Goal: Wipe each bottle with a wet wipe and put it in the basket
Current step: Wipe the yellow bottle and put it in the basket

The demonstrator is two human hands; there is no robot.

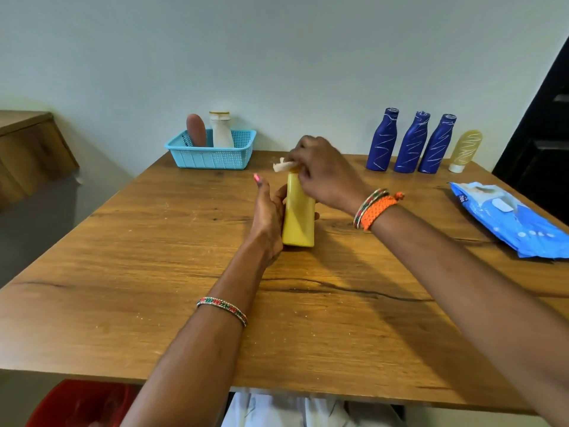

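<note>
Bottle upright on surface, my left hand gripping it. Right hand fingers pinch wipe on its top.

The worktop surface lies bare along its near edge and left side. Obstacles stand along the far edge: the basket, already holding a brown bottle and a white bottle; three blue bottles close together, gaps apparently too narrow for fingers; and a yellow tube. A wipes pack occupies the right edge.
</note>
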